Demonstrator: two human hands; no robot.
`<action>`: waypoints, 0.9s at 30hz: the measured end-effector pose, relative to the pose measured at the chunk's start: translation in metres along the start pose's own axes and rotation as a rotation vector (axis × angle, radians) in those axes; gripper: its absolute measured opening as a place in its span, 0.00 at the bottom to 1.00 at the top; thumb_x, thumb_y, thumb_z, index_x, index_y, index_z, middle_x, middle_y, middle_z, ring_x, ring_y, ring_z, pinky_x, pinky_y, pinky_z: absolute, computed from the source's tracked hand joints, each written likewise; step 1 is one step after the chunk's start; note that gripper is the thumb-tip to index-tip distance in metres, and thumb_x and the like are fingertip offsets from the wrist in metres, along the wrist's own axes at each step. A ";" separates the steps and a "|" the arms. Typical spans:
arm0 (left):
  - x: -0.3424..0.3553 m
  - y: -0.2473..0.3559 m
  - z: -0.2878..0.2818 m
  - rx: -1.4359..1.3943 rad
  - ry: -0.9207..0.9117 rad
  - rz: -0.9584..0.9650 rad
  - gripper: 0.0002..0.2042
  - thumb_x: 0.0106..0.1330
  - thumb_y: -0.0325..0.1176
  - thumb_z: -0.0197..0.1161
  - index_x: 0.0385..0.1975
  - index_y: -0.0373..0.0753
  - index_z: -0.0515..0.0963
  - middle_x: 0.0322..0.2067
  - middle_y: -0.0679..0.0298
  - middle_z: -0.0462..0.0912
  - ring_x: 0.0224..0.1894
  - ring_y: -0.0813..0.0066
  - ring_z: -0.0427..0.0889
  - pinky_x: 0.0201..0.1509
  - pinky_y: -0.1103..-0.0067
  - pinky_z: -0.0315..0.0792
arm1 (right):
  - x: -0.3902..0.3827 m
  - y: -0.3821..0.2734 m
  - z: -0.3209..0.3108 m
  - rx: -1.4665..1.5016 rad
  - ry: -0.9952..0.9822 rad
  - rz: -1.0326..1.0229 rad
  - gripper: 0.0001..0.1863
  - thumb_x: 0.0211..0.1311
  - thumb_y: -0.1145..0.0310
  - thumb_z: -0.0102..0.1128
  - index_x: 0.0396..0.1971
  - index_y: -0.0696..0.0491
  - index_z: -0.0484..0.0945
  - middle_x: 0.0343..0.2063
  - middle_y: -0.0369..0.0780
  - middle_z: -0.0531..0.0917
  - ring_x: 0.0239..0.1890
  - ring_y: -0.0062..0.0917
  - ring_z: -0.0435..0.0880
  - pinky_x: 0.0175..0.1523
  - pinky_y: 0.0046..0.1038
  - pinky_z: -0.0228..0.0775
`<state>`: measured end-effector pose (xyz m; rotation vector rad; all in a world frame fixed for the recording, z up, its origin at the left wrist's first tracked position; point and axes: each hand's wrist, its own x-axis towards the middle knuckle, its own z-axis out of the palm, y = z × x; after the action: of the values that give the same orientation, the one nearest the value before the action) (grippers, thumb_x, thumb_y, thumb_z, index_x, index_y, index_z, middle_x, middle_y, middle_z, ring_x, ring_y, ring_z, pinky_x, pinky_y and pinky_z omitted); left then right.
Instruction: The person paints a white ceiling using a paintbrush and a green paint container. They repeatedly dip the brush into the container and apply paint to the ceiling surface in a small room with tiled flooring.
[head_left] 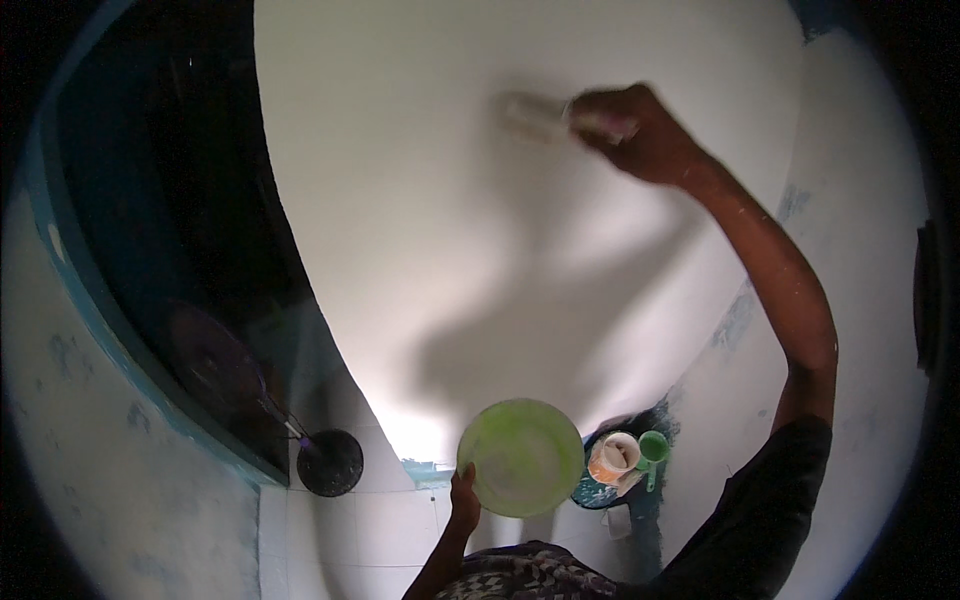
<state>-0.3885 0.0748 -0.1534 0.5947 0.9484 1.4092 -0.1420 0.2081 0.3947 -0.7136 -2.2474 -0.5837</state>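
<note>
My right hand (635,135), raised at the upper right, is closed round the handle of a paintbrush (535,117). The wide pale head of the brush is at the white wall (400,200) and is smeared by motion. Low in the middle, my left hand (464,497) grips the left rim of a round light-green bowl (521,458). Whitish film or liquid coats the inside of this bowl. The left fingers under it are hidden.
On the tiled floor (380,525), a dark tub (590,490) holds an orange-and-white container (613,458) beside a green dipper (652,450). At left stand a black round container (330,463) and a dark doorway (190,200). A patchy side wall (850,200) rises at right.
</note>
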 end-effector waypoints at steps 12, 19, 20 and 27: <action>0.003 -0.026 0.091 -0.039 -0.069 -0.021 0.25 0.69 0.45 0.52 0.58 0.32 0.64 0.52 0.56 0.73 0.55 0.67 0.70 0.61 0.74 0.62 | -0.135 0.004 0.099 -0.336 -0.125 -0.276 0.10 0.51 0.68 0.60 0.31 0.55 0.73 0.33 0.48 0.80 0.26 0.32 0.83 0.26 0.31 0.78; 0.018 -0.030 0.119 -0.007 -0.033 -0.022 0.25 0.70 0.43 0.51 0.58 0.30 0.62 0.52 0.52 0.73 0.54 0.63 0.75 0.56 0.68 0.72 | -0.158 0.015 0.082 0.261 -0.562 -0.086 0.02 0.54 0.72 0.54 0.24 0.52 0.73 0.23 0.39 0.80 0.29 0.37 0.81 0.36 0.39 0.74; 0.014 -0.026 0.126 -0.011 -0.048 0.003 0.25 0.70 0.44 0.51 0.58 0.30 0.63 0.52 0.53 0.73 0.54 0.64 0.74 0.57 0.70 0.69 | -0.153 0.013 0.067 0.098 -0.541 -0.115 0.01 0.53 0.72 0.55 0.25 0.52 0.72 0.26 0.40 0.80 0.31 0.36 0.81 0.36 0.39 0.74; 0.015 -0.036 0.151 -0.032 -0.093 0.040 0.26 0.70 0.45 0.50 0.59 0.30 0.64 0.52 0.55 0.73 0.54 0.67 0.72 0.60 0.74 0.64 | -0.137 0.088 0.000 -0.304 0.452 -0.207 0.14 0.48 0.82 0.64 0.36 0.55 0.75 0.33 0.40 0.80 0.34 0.35 0.81 0.40 0.30 0.78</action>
<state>-0.2444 0.1131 -0.1069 0.6527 0.8423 1.4177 -0.0032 0.2301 0.3120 -0.4358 -1.8372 -1.0880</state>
